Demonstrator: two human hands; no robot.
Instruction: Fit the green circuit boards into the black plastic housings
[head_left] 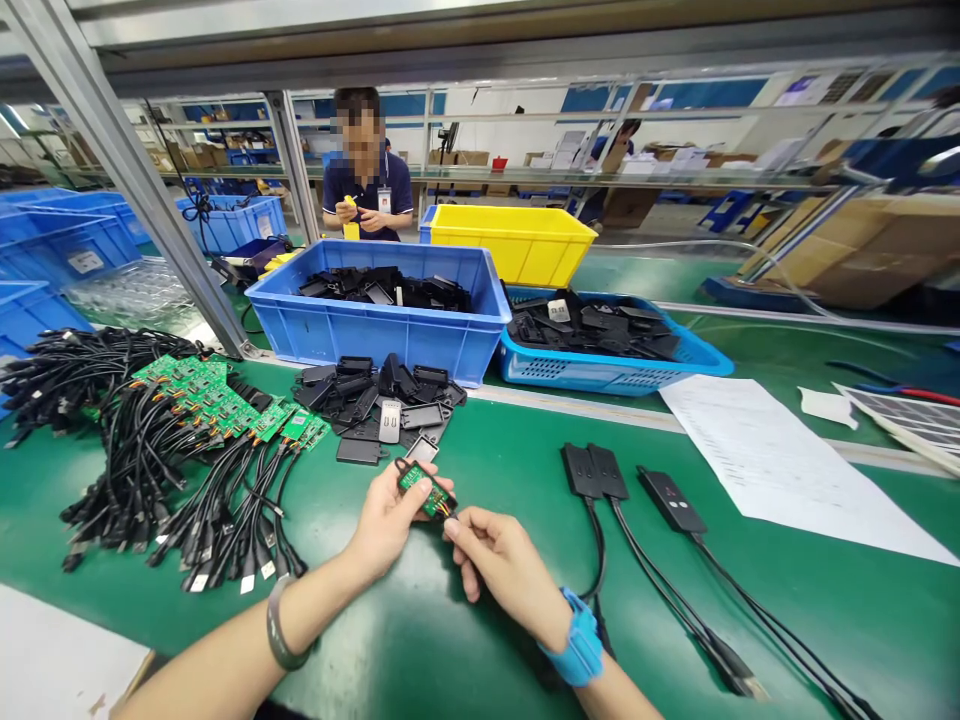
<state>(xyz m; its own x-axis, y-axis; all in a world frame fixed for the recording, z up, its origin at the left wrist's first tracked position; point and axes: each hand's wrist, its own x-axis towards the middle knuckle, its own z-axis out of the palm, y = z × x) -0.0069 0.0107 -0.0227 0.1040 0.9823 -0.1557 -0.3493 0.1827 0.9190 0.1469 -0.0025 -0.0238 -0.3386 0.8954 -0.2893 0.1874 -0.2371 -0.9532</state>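
My left hand (390,522) grips a black plastic case half with a green circuit board (418,487) lying in it, the thumb on the board. Thin coloured wires show at the board's lower right end. There my right hand (501,562), with a blue wrist strap (577,640), pinches the black cable where it meets the case; most of the cable is hidden by the hand. Just beyond my hands lies a pile of black case halves (364,410), with a grey one (389,421) among them. Left of it are green boards (202,400) with black USB cables (217,515).
Behind the pile stand a blue bin (382,335) and a light blue basket (600,372) with black case parts, and a yellow bin (510,240). Cased units with cables (671,502) and a paper sheet (795,465) lie right. A co-worker (367,180) sits opposite; a metal post (142,170) rises left.
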